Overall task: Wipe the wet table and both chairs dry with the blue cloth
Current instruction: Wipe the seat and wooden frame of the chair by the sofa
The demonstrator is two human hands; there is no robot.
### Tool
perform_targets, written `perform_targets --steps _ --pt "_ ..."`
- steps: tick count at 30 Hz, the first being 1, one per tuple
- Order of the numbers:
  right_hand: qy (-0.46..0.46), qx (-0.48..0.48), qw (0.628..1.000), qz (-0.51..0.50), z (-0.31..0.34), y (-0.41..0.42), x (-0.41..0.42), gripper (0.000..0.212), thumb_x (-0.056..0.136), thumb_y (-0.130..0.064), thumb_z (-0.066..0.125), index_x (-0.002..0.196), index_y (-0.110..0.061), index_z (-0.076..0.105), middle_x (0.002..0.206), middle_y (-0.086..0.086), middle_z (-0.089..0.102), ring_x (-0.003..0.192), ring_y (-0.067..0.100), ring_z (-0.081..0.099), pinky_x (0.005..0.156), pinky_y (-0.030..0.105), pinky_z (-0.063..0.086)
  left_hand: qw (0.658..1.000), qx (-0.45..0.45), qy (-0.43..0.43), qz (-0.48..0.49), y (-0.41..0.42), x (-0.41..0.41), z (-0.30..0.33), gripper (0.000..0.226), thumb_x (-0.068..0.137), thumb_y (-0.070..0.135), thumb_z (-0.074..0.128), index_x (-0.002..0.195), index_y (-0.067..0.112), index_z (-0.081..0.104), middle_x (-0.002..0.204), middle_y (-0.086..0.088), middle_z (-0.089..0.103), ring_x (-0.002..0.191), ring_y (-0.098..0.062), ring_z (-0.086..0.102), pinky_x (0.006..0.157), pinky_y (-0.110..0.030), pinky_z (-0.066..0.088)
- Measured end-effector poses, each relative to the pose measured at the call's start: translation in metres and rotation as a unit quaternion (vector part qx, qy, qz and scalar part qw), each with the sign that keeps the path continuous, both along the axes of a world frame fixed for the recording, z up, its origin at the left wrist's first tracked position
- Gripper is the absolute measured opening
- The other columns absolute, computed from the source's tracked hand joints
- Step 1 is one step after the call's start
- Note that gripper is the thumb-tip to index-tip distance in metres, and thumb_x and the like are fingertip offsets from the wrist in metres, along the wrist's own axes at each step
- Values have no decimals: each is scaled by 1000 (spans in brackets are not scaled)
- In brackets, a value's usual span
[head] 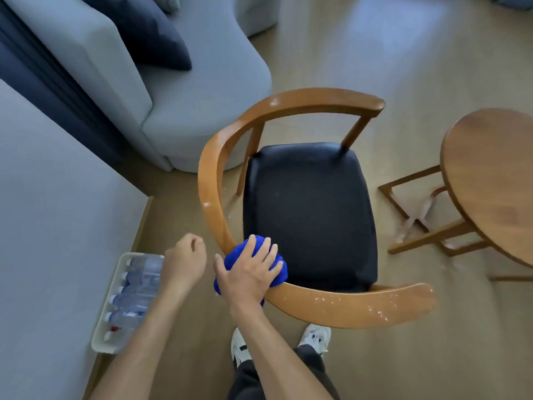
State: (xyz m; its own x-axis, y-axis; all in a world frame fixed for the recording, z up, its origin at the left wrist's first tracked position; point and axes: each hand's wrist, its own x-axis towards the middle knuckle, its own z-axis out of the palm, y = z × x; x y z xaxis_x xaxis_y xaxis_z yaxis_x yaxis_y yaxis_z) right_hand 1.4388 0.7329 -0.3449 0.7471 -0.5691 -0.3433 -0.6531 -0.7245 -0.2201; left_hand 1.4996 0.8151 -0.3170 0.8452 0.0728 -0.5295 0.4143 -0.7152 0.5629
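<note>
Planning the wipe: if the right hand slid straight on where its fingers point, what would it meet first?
Likely the black seat: the right hand, holding the blue cloth on the chair rail, points across it; the seat may lie lower.

This is a home living room. A pale grey sofa (202, 90) with a dark blue cushion (150, 33) stands on a wood-look floor (403, 53), near a wooden armchair (308, 215) with a black padded seat and a round wooden table (496, 180).
</note>
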Motion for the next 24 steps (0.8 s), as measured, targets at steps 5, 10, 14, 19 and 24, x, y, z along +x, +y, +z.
perform_targets --steps 5,10,14,19,24 --pt "-96 -43 986 129 -24 -23 -32 52 76 -47 67 119 -18 63 131 13 59 120 36 56 94 52 47 925 78 -302 -216 -41 14 2 16 92 10 51 101 5 63 97 -10 63 99 -29 55 83 -41 50" --pt "-209 -83 940 255 -44 -90 -105 47 81 -39 62 124 -20 59 140 13 51 129 39 45 100 59 39 830 213 -229 -461 -67 6 -25 38 98 25 33 116 9 62 121 -9 61 134 -28 38 119 -42 5" --pt "-191 -105 930 297 -38 -186 -174 52 80 -46 63 126 -23 61 149 12 42 139 38 34 107 62 30 744 343 -192 -541 -63 2 -37 48 95 31 20 107 19 65 115 -2 63 128 -26 40 118 -50 -4" --pt "-156 -127 978 58 -21 -259 -189 44 80 -37 56 117 -16 69 143 15 47 134 43 37 101 62 36 764 306 -250 -510 -69 -4 -46 44 85 23 30 80 4 70 91 -17 66 111 -39 52 117 -54 9" --pt "-190 -114 975 -19 -23 -156 -134 29 76 -39 65 101 -25 68 126 -1 61 127 31 49 105 56 35 788 259 -296 -474 -68 -10 -64 51 83 25 24 77 -1 67 84 -21 64 106 -44 53 115 -54 10"
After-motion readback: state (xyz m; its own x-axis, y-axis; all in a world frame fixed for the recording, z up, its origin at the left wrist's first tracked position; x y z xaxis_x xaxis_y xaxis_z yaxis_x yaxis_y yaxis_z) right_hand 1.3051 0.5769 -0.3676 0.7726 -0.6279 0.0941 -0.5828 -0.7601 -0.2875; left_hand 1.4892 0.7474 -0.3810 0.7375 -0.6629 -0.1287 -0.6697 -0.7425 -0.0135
